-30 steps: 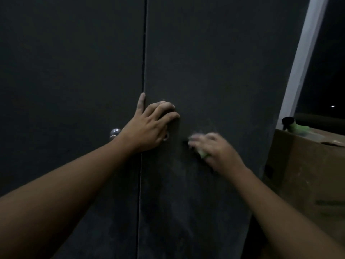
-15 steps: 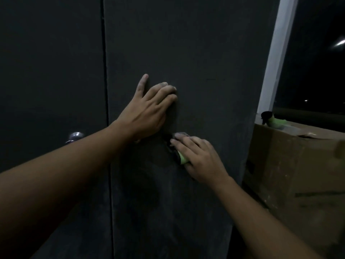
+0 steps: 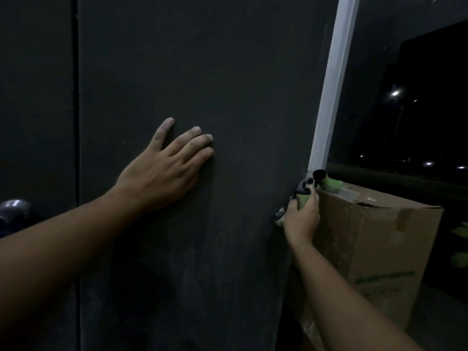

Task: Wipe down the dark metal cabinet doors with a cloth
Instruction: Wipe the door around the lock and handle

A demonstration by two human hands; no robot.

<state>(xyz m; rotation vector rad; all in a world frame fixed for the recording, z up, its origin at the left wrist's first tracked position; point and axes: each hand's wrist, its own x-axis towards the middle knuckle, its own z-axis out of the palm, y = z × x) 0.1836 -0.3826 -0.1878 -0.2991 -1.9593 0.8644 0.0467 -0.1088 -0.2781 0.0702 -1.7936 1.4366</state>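
Note:
Two dark metal cabinet doors fill the view: the right door (image 3: 202,72) and a strip of the left door (image 3: 33,97), split by a vertical seam. My left hand (image 3: 162,171) lies flat on the right door with straight fingers. My right hand (image 3: 301,219) grips a green and grey cloth (image 3: 304,192) against the right door's right edge. A round metal knob (image 3: 14,206) sits on the left door, partly hidden by my left forearm.
A cardboard box (image 3: 374,249) stands close beside the cabinet's right side, with green items and a dark round object (image 3: 319,174) on top. A white window frame post (image 3: 334,79) rises behind it, with dark glass and distant lights.
My right hand slid the cloth rightward from the door's middle to its right edge. The view shifted right, and my left hand stayed flat on the right door.

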